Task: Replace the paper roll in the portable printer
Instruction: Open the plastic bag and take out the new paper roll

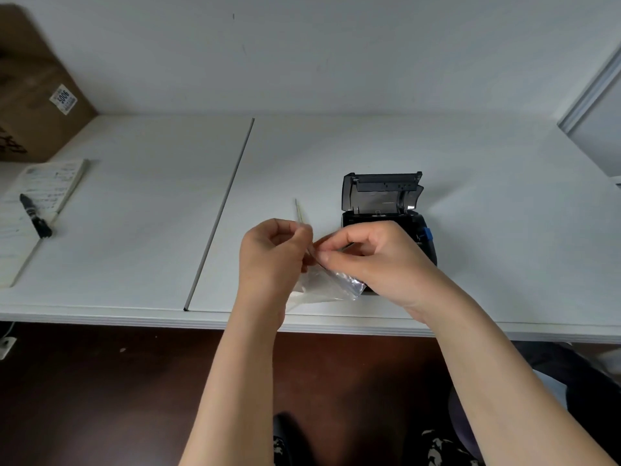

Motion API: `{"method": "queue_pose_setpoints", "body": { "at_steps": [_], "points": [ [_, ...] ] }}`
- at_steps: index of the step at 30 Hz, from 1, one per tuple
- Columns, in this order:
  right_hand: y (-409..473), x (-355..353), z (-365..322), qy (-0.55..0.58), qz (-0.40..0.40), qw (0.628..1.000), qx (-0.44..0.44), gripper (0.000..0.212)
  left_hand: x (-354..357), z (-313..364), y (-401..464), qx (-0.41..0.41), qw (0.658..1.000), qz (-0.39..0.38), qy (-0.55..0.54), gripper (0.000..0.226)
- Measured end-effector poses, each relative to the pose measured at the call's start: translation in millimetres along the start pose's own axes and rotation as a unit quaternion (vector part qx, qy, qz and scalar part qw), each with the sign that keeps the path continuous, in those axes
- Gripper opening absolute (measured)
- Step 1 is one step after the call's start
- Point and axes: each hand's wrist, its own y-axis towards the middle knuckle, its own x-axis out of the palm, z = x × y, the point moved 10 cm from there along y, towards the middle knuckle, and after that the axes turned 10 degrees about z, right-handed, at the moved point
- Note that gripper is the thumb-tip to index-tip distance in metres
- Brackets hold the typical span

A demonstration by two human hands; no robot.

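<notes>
A black portable printer (383,196) stands on the white table (470,210) with its lid swung up and back; a blue latch shows on its right side. In front of it, both hands hold a clear plastic wrapper (331,285) above the table's near edge. My left hand (272,250) pinches the wrapper's top edge, and a thin strip of it sticks up behind the fingers. My right hand (366,253) pinches the same edge just to the right, covering the printer's front. I cannot tell whether a paper roll is inside the wrapper.
A cardboard box (37,92) stands at the far left against the wall. In front of it lies a notepad (37,210) with a black marker (35,215) on top. A seam (221,210) splits the tabletop. A grey panel (598,105) is at the far right.
</notes>
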Motion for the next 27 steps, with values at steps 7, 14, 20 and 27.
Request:
{"method": "queue_pose_setpoints", "body": {
  "at_steps": [7,14,20,27],
  "points": [
    [7,-23,14,0.119,0.105,0.986,0.05,0.014,12,-3,-6,-0.028,0.997,-0.066,0.008,0.015],
    [7,-26,9,0.042,0.135,0.99,0.006,0.009,24,-5,-11,-0.004,0.993,-0.101,0.053,0.012],
    [5,-28,6,0.022,0.13,0.991,0.001,0.006,25,-3,-13,0.008,0.993,-0.099,0.067,0.013],
    [6,-26,9,0.047,0.125,0.991,0.012,0.006,28,-1,-15,0.016,0.993,-0.101,0.054,0.008]
  ]
}}
